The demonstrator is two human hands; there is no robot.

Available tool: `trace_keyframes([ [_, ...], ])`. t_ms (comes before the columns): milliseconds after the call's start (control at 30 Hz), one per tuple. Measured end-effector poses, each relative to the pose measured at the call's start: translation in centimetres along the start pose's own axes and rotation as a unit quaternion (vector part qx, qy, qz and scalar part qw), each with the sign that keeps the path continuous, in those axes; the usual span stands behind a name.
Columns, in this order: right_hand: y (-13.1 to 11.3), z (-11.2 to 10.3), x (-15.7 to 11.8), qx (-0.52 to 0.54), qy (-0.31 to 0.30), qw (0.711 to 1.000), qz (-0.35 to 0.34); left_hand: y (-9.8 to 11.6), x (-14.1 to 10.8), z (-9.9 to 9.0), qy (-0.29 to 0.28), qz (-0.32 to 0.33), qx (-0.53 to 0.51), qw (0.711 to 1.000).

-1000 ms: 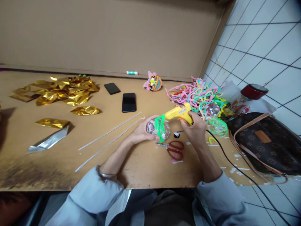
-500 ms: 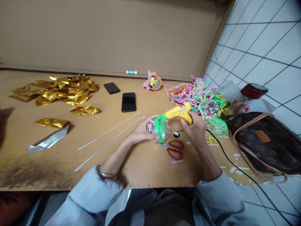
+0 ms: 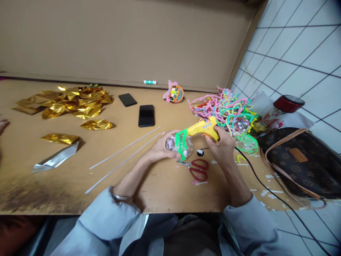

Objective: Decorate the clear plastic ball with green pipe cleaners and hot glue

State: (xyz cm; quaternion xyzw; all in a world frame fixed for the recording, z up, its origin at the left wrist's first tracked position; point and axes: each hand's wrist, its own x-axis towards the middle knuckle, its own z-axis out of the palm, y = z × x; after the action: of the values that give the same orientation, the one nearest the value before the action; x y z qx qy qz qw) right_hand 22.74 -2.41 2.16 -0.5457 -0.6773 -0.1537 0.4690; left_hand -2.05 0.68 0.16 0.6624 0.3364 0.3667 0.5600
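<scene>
A clear ball (image 3: pixel 188 147) ringed with green fuzzy strips (image 3: pixel 183 136) is gripped by the left hand (image 3: pixel 163 147), fingers closed around its left side, above the table (image 3: pixel 160 192). By the right hand (image 3: pixel 221 144) a yellow glue gun (image 3: pixel 204 128) is held by its handle, its nozzle pointed left at the strips' far end; whether contact is made cannot be told. Both grips are unchanged from half a second ago.

Just to the near side of the ball, red-handled scissors (image 3: pixel 198 169) are laid, with a small black-and-white disc (image 3: pixel 200 152) on their far side. To the left, two thin clear rods (image 3: pixel 125 147) are laid aslant. Farther off, two dark phones (image 3: pixel 146 115) and a decorated ball (image 3: pixel 176 94) with pink trim are seen. On the right, colourful fuzzy stems (image 3: pixel 218 106) are heaped, with a green-wrapped ball (image 3: pixel 246 143) beside them and a brown patterned bag (image 3: pixel 306 167) beyond.

On the far left, crumpled gold foil (image 3: pixel 80 101) is spread. At the left edge, the fingertips of another person's hand (image 3: pixel 3 126) can now be made out, where only a dark, blurred shape was shown half a second earlier.
</scene>
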Motion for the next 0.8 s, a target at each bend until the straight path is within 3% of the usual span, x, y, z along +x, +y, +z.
trace_keyframes([
  [800,0.22,-0.1,0.0,-0.008,-0.012,1.0,0.004,0.23,-0.02,0.08,-0.008,0.006,0.001,1.0],
])
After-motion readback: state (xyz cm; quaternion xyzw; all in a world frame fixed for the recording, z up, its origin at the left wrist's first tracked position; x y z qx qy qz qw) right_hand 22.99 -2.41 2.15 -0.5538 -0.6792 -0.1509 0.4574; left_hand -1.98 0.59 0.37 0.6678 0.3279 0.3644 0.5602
